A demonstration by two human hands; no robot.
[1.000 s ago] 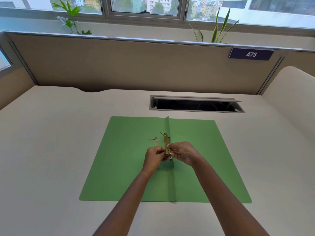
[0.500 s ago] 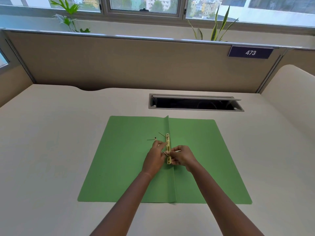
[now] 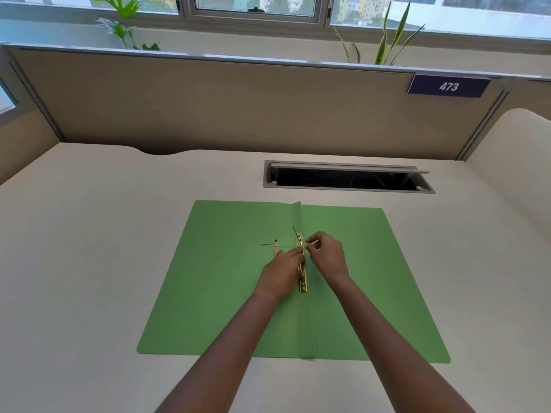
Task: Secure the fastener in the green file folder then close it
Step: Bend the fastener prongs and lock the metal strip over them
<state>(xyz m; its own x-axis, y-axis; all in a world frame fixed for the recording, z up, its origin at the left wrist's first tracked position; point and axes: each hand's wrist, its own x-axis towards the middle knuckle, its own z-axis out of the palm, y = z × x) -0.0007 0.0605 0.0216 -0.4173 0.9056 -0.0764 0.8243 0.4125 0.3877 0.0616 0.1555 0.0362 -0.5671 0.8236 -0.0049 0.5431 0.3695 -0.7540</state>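
Note:
A green file folder (image 3: 214,293) lies open and flat on the desk, its centre fold running towards me. A gold metal fastener bar (image 3: 302,283) lies along that fold. My left hand (image 3: 281,274) presses on the bar's middle from the left. My right hand (image 3: 328,254) pinches a thin prong near the bar's far end. Another dark prong (image 3: 295,232) sticks up at the far end. A second small gold piece (image 3: 275,247) with a thin prong lies on the left flap.
An open cable slot (image 3: 346,180) is cut into the desk just beyond the folder. A beige partition (image 3: 238,108) with a "473" label (image 3: 448,86) closes the back. A raised curved panel (image 3: 521,162) stands at the right.
The fastener bar has come down from being held in the air and now lies on the fold. My right hand has moved from its near end towards its far end.

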